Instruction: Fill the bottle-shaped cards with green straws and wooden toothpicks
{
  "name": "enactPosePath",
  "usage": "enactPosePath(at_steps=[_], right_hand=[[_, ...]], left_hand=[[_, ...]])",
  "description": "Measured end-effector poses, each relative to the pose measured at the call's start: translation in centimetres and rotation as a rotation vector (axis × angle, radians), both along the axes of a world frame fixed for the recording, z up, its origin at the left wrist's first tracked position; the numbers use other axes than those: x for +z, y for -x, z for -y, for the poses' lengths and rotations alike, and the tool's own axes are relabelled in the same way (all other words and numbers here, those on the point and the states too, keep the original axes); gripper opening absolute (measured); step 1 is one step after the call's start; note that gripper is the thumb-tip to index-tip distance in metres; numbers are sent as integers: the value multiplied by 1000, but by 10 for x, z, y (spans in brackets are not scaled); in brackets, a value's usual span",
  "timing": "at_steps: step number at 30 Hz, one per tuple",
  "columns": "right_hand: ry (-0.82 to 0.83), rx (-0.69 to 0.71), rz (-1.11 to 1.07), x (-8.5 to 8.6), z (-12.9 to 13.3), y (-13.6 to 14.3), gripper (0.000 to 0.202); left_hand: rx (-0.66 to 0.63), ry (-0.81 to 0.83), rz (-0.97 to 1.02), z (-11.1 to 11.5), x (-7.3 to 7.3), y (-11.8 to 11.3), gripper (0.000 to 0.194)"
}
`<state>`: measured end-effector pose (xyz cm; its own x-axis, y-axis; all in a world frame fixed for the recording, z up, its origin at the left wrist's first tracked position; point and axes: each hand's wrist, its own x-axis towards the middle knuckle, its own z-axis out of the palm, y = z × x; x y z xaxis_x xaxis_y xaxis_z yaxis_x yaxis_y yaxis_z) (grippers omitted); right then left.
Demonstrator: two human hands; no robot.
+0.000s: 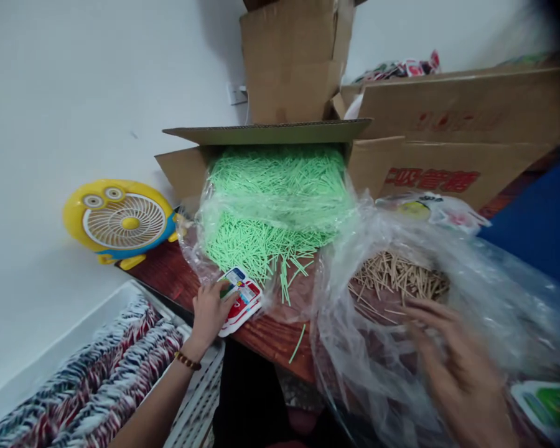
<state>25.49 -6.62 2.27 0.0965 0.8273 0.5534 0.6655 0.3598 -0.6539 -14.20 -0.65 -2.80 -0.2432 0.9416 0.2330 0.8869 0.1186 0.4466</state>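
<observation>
My left hand (211, 311), with a beaded bracelet at the wrist, holds a few printed packets (243, 305) in red, white and blue at the table's front edge. Just behind them, many light green sticks (280, 230) spill from a clear plastic bag in an opened cardboard box. My right hand (452, 354), blurred by motion, is over the front of another clear bag (354, 367), close to a pile of brown sticks (401, 277). Whether its fingers hold anything is too smeared to tell. One green stick (297, 343) lies alone on the wood.
A yellow fan (128, 222) stands at the left of the wooden table (270, 345). Below it, a white crate (9, 376) holds rows of packets. Cardboard boxes (462, 112) stand behind and to the right. A green and white packet (548, 404) lies at the lower right.
</observation>
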Motion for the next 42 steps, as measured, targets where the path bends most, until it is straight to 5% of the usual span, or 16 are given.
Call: enactPosePath(at_steps=[4,7,14,19,32,37,42], right_hand=[[154,496,104,4,-53,82,24],[229,621,225,-6,-93,124,22],[279,481,744,-19,-166,180,22],[300,385,835,-26,-192,212,21],[314,210,917,-47,-183,273,37],[386,231,949,-49,-184,285,28],[478,322,992,-46,-197,276,32]], left_hand=[[73,81,-214,-17,3,6,40],[25,132,-127,-27,-1,15,30],[-1,139,93,-45,-11,35,26],[-12,125,254,-49,-14,44,15],[-38,54,631,-30,-18,66,17],[-32,8,779,-25,-16,65,19],[-15,81,1140,-15,-1,64,28]])
